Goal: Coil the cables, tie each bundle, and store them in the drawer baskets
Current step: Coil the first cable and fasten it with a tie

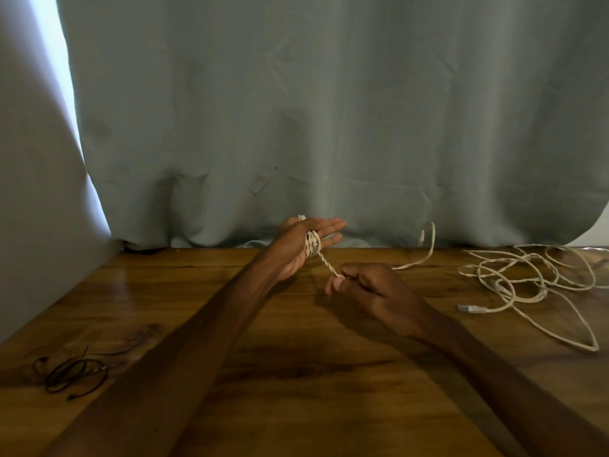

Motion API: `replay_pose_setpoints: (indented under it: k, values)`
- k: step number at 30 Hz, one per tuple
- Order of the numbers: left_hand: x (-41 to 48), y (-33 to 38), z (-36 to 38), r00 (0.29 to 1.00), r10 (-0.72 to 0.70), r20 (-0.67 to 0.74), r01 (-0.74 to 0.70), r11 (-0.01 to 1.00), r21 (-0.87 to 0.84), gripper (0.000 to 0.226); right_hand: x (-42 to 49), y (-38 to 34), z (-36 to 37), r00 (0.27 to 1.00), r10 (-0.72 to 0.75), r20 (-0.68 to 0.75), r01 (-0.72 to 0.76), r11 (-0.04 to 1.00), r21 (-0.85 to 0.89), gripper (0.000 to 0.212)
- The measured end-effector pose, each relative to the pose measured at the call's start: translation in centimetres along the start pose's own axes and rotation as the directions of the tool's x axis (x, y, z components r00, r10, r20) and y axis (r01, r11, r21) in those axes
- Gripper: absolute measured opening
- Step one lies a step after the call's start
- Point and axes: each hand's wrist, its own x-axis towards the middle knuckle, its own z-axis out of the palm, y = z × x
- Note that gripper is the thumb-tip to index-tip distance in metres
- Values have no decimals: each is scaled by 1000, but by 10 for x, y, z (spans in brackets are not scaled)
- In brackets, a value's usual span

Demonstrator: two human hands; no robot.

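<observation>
I note the left hand [298, 249] raised with its fingers straight and together. A white braided cable [312, 246] is wound in several turns round those fingers. From the turns a taut stretch runs down to the right hand [365, 285], which pinches it between thumb and curled fingers. Beyond the right hand the cable trails away over the wooden table [296, 374], and its plug end [421, 240] lifts near the curtain [329, 110]. Well to the right of the right hand a loose white cable [527, 275] lies tangled, its connector [472, 309] on the near side. A black cable [71, 374] lies in a heap left of the left forearm.
</observation>
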Motion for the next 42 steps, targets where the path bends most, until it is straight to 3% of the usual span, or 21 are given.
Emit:
replay_pose_setpoints:
  k: [7, 11, 14, 18, 22, 36, 42]
  values:
    - [-5, -12, 15, 997, -60, 43, 46, 959, 279, 32, -1, 5, -23, 974, -147, -176, 121, 982, -148, 28]
    - [-13, -16, 27, 993, -72, 92, 14, 854, 519, 24, 1, 7, -28, 942, -230, -246, 170, 955, -243, 30]
    - [-23, -21, 37, 978, -106, 178, -16, 819, 574, 40, 2, 11, -35, 908, -247, -339, 143, 942, -304, 26]
    - [-26, -24, 44, 942, -203, 266, 40, 857, 514, 48, 1, 20, -45, 849, -254, -463, 97, 937, -335, 16]
    - [-32, -23, 56, 874, -371, 314, 207, 869, 450, 68, 1, 31, -51, 832, -238, -502, 65, 939, -338, 10]
    - [-30, -19, 59, 806, -416, 421, 314, 903, 292, 47, -2, 56, -44, 923, -149, -355, 71, 972, -226, 28]
    - [-32, -18, 60, 800, -435, 414, 359, 899, 250, 42, -2, 70, -49, 930, -130, -345, 2, 938, -348, 23]
